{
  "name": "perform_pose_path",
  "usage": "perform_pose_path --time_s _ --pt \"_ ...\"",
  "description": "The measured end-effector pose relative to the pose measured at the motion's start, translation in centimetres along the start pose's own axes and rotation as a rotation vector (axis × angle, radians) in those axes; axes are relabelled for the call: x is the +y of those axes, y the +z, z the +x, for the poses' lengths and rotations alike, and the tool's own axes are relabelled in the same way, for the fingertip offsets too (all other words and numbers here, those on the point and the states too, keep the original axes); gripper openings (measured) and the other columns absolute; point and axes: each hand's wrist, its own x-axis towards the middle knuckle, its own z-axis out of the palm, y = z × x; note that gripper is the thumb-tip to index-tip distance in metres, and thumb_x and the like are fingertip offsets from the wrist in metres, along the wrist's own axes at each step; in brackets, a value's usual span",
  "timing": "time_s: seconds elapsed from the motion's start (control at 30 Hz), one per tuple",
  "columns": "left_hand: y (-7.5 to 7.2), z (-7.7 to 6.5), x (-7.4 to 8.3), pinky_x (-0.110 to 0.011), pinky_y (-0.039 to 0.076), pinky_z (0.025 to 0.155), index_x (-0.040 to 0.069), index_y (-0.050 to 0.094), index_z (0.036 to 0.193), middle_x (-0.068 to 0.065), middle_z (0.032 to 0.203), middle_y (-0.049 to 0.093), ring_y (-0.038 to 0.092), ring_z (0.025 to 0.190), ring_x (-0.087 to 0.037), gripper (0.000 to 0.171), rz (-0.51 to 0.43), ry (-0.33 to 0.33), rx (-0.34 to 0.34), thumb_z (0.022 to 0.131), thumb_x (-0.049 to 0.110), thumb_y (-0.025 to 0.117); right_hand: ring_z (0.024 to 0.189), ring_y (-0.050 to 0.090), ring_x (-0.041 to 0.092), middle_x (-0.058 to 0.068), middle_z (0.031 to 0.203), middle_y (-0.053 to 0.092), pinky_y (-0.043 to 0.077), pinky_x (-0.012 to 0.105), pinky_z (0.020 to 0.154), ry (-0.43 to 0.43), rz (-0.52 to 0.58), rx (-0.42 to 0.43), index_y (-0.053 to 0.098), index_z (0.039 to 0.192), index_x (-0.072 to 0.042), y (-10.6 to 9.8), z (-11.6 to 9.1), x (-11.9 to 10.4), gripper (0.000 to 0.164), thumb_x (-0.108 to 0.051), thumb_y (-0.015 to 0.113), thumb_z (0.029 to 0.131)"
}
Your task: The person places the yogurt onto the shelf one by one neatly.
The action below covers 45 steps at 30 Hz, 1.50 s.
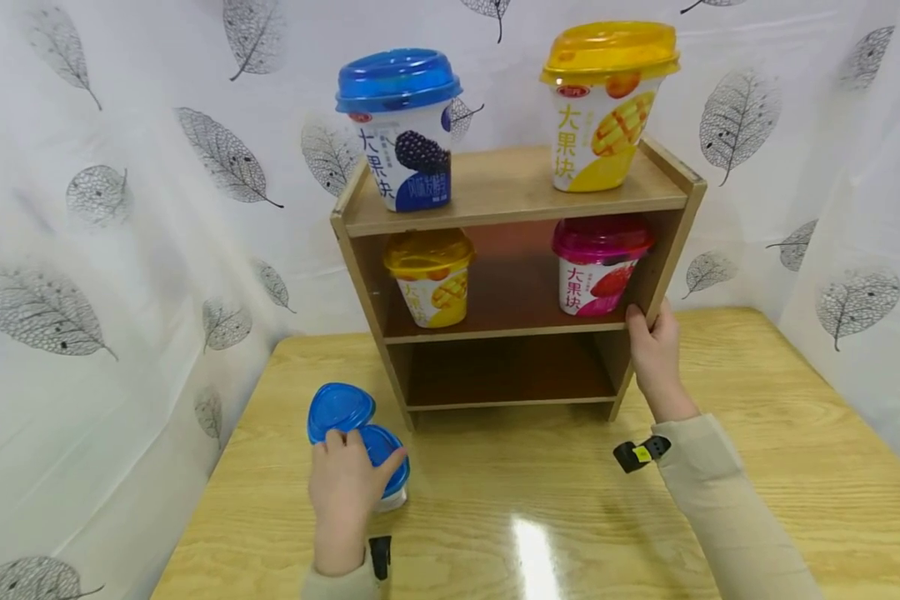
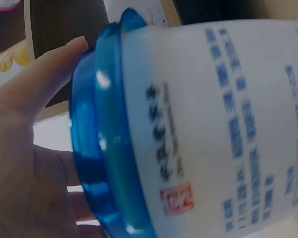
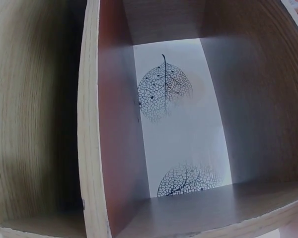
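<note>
My left hand (image 1: 341, 483) lies over the lid of a blue-lidded yogurt cup (image 1: 392, 500) at the left of the table, thumb on one side and fingers on the other. In the left wrist view the same cup (image 2: 218, 124) shows its white printed wall, with the thumb and fingers against the blue lid (image 2: 102, 134). Just behind it stands a second blue-lidded cup (image 1: 337, 408), its wall mostly hidden. My right hand (image 1: 656, 358) grips the right side panel of a small wooden shelf (image 1: 510, 329); in the right wrist view, shelf compartments (image 3: 94, 124) fill the frame.
On the shelf's top stand a blackberry yogurt cup (image 1: 405, 142) and a yellow-lidded cup (image 1: 607, 117). Another yellow-lidded cup (image 1: 435, 287) and a pink-lidded one (image 1: 600, 271) occupy the middle level. A leaf-print curtain (image 1: 142, 275) surrounds the wooden table (image 1: 465, 500).
</note>
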Motion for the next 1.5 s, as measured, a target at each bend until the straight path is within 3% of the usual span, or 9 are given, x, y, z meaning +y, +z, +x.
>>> perform_pose_path --time_s 0.17,0.4,0.7,0.83,0.93,1.1,1.3,1.5 --pt "0.3 0.1 0.1 -0.048 0.044 0.07 -0.011 0.057 0.104 -0.027 0.098 0.05 0.046 0.084 -0.038 0.077 -0.009 0.042 0.02 0.066 0.055 0.067 0.087 0.049 0.007 -0.009 0.097 0.054 0.039 0.02 0.076 -0.02 0.015 0.016 0.049 0.114 0.003 0.2 0.0 0.0 0.028 -0.004 0.042 0.088" --pt "0.0 0.1 0.0 -0.053 0.045 0.069 -0.006 0.056 0.111 -0.023 0.106 0.051 0.046 0.097 -0.038 0.069 -0.064 0.095 -0.063 0.066 0.044 0.072 0.088 0.05 0.008 -0.008 0.099 0.053 0.039 0.02 0.077 0.002 0.014 0.015 0.049 0.117 0.001 0.1 -0.1 -0.1 0.03 -0.006 0.041 0.089" --pt "0.1 0.0 -1.1 -0.05 0.042 0.081 0.0 0.055 0.114 -0.018 0.123 0.047 0.046 0.109 -0.036 0.05 -0.238 0.332 -0.147 0.068 0.014 0.07 0.09 0.05 0.009 -0.006 0.101 0.053 0.039 0.021 0.078 0.01 0.029 0.02 0.049 0.119 -0.001 0.1 -0.2 -0.1 0.032 -0.006 0.041 0.089" --pt "0.2 0.1 -1.4 -0.051 0.041 0.082 0.0 0.055 0.114 -0.019 0.125 0.044 0.042 0.112 -0.038 0.051 -0.302 0.384 -0.122 0.066 0.01 0.068 0.092 0.05 0.01 -0.003 0.104 0.053 0.039 0.022 0.079 0.03 0.026 0.013 0.048 0.12 -0.001 0.1 -0.2 -0.1 0.033 -0.008 0.041 0.089" --pt "0.0 0.1 -1.4 -0.054 0.041 0.08 -0.001 0.055 0.113 -0.022 0.125 0.043 0.04 0.113 -0.041 0.049 -0.311 0.332 -0.064 0.07 0.016 0.07 0.095 0.049 0.012 0.002 0.109 0.052 0.039 0.024 0.081 0.041 0.023 0.008 0.047 0.122 -0.002 0.1 -0.2 -0.1 0.034 -0.009 0.041 0.09" --pt "-0.5 0.0 -1.3 -0.052 0.043 0.076 -0.003 0.056 0.112 -0.024 0.112 0.048 0.044 0.102 -0.039 0.058 -0.213 0.179 -0.012 0.072 0.037 0.07 0.096 0.049 0.014 0.003 0.11 0.052 0.039 0.025 0.083 0.043 0.043 0.017 0.047 0.123 -0.003 0.2 -0.2 -0.1 0.034 -0.01 0.041 0.09" --pt "-0.7 -0.3 -1.3 -0.053 0.045 0.066 -0.009 0.052 0.115 -0.029 0.108 0.046 0.046 0.096 -0.043 0.079 -0.176 0.047 -0.059 0.068 0.054 0.067 0.095 0.048 0.013 -0.001 0.105 0.052 0.038 0.024 0.082 0.05 0.073 0.039 0.048 0.12 -0.004 0.3 -0.3 -0.2 0.032 -0.008 0.041 0.09" --pt "-0.7 -0.4 -1.4 -0.055 0.045 0.066 -0.013 0.046 0.117 -0.03 0.106 0.043 0.044 0.097 -0.043 0.092 -0.166 -0.005 -0.119 0.065 0.06 0.064 0.094 0.049 0.013 -0.002 0.105 0.053 0.038 0.024 0.081 0.042 0.081 0.047 0.05 0.119 -0.005 0.4 -0.3 -0.2 0.03 -0.008 0.041 0.089"
